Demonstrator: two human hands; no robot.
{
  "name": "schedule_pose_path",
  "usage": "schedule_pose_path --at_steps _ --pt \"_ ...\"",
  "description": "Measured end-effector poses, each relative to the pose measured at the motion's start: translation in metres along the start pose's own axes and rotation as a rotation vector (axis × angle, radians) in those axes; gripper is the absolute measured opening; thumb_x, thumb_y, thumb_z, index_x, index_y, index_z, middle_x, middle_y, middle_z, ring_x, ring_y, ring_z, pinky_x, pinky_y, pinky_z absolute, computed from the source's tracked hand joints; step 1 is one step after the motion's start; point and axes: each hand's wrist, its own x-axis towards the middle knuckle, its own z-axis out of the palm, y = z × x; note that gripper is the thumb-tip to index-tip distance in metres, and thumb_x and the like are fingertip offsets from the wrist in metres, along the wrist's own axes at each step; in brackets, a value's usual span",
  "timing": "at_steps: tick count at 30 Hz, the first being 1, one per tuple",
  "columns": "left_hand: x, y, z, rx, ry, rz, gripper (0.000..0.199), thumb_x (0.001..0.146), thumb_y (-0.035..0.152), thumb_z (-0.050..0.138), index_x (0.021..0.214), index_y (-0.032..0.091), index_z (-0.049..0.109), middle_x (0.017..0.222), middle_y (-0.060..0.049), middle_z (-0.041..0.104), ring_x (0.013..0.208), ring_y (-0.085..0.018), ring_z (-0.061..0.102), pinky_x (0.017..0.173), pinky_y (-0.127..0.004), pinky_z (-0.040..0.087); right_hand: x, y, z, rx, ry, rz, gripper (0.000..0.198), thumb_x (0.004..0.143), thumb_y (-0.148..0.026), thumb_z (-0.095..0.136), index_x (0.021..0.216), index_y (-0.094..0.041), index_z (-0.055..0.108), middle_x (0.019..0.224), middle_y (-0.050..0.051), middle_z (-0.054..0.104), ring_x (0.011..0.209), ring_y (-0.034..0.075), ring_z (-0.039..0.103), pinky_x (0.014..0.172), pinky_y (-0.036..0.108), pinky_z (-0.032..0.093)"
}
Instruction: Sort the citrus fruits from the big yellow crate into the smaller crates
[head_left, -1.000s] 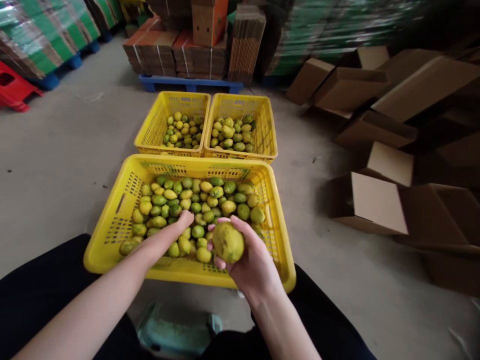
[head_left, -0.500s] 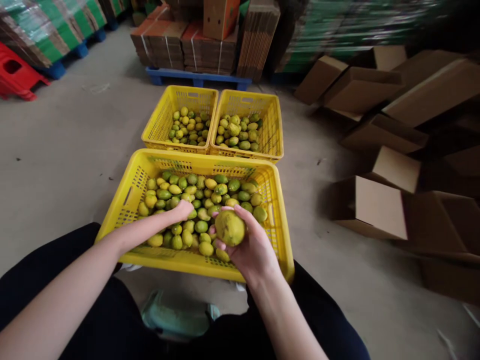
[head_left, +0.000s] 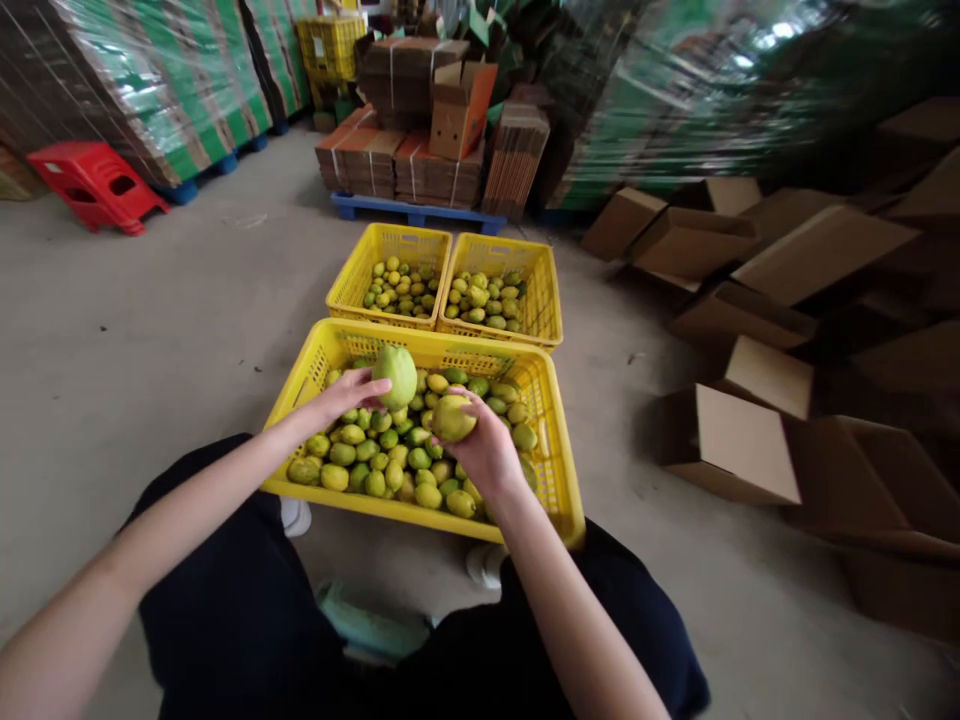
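My left hand [head_left: 352, 392] grips a large pale green lemon [head_left: 395, 377], raised over the left part of the near yellow crate [head_left: 420, 516]. In my right hand [head_left: 486, 445] is a yellow-green lemon [head_left: 454, 418], held above the same crate with the fingers wrapped round its far side. Below both hands lie many green and yellow lemons [head_left: 381, 465], heaped in the near crate between my knees.
Two smaller yellow crates [head_left: 386, 318] [head_left: 517, 339] with lemons stand just beyond the near one. Open cardboard boxes [head_left: 742, 440] are piled on the right. Flattened cartons [head_left: 375, 165] rest on a blue pallet [head_left: 420, 213] at the back. A red stool [head_left: 97, 185] stands far left.
My left hand has come up from among the lemons with a large pale green one. My right hand still holds its lemon, now turned and farther forward. The view has tilted up and shifted left.
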Motion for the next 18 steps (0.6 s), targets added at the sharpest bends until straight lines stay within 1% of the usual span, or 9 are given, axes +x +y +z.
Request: schedule_pose_path --at_steps 2,4,6,8,10,12,15,18 --pt "-0.012 0.009 0.008 -0.057 0.017 0.090 0.055 0.063 0.052 0.079 0.100 0.013 0.070 0.090 -0.009 0.072 0.075 -0.021 0.066 0.065 -0.028 0.050 0.000 0.006 0.001 -0.160 -0.005 -0.135 0.042 0.062 -0.028 0.072 0.104 -0.026 0.063 0.085 -0.002 0.066 0.075 0.018 0.064 0.059 0.028 0.055" --pt "-0.021 0.012 0.015 -0.075 0.050 0.158 0.055 0.058 0.042 0.085 0.102 0.013 0.069 0.101 -0.010 0.072 0.088 -0.024 0.068 0.075 -0.031 0.053 -0.001 0.008 0.002 -0.308 0.006 -0.309 0.052 0.062 -0.026 0.078 0.111 -0.028 0.061 0.098 -0.001 0.068 0.088 0.019 0.065 0.075 0.031 0.056" --pt "-0.027 0.010 0.021 -0.078 0.059 0.171 0.061 0.053 0.030 0.089 0.108 0.015 0.067 0.109 -0.010 0.070 0.094 -0.025 0.068 0.084 -0.034 0.054 -0.002 0.007 0.001 -0.421 -0.001 -0.474 0.056 0.060 -0.024 0.083 0.112 -0.028 0.062 0.115 0.002 0.067 0.105 0.021 0.063 0.091 0.035 0.053" --pt "-0.031 0.004 0.026 -0.064 0.030 0.146 0.070 0.050 0.024 0.091 0.115 0.016 0.065 0.109 -0.010 0.071 0.093 -0.025 0.069 0.085 -0.037 0.055 -0.002 0.004 0.000 -0.501 -0.023 -0.579 0.054 0.058 -0.023 0.085 0.109 -0.027 0.065 0.125 0.004 0.063 0.118 0.024 0.057 0.099 0.038 0.049" --pt "-0.033 -0.002 0.029 -0.054 0.009 0.127 0.075 0.050 0.022 0.091 0.119 0.016 0.063 0.107 -0.011 0.072 0.091 -0.025 0.070 0.086 -0.038 0.055 -0.001 0.002 -0.002 -0.563 -0.038 -0.628 0.053 0.060 -0.023 0.084 0.110 -0.027 0.067 0.128 0.005 0.062 0.125 0.026 0.053 0.103 0.040 0.046" --pt "-0.035 -0.004 0.031 -0.047 0.032 0.141 0.075 0.052 0.024 0.091 0.121 0.016 0.062 0.108 -0.011 0.072 0.092 -0.026 0.070 0.087 -0.039 0.055 0.000 0.000 -0.004 -0.613 -0.053 -0.651 0.054 0.062 -0.023 0.084 0.113 -0.028 0.067 0.128 0.005 0.062 0.126 0.026 0.052 0.106 0.041 0.044" --pt "-0.039 0.000 0.033 0.005 0.085 0.217 0.074 0.054 0.025 0.090 0.122 0.018 0.062 0.116 -0.011 0.069 0.100 -0.026 0.068 0.092 -0.038 0.053 0.001 0.002 -0.006 -0.660 -0.065 -0.667 0.054 0.064 -0.025 0.083 0.115 -0.029 0.066 0.125 0.004 0.064 0.121 0.024 0.056 0.104 0.040 0.046" --pt "-0.044 0.007 0.033 0.042 0.104 0.305 0.072 0.054 0.023 0.090 0.121 0.020 0.063 0.120 -0.010 0.067 0.108 -0.026 0.065 0.097 -0.036 0.050 -0.001 0.002 -0.005 -0.670 -0.071 -0.684 0.053 0.066 -0.026 0.083 0.115 -0.028 0.065 0.124 0.005 0.064 0.118 0.024 0.058 0.099 0.038 0.049"
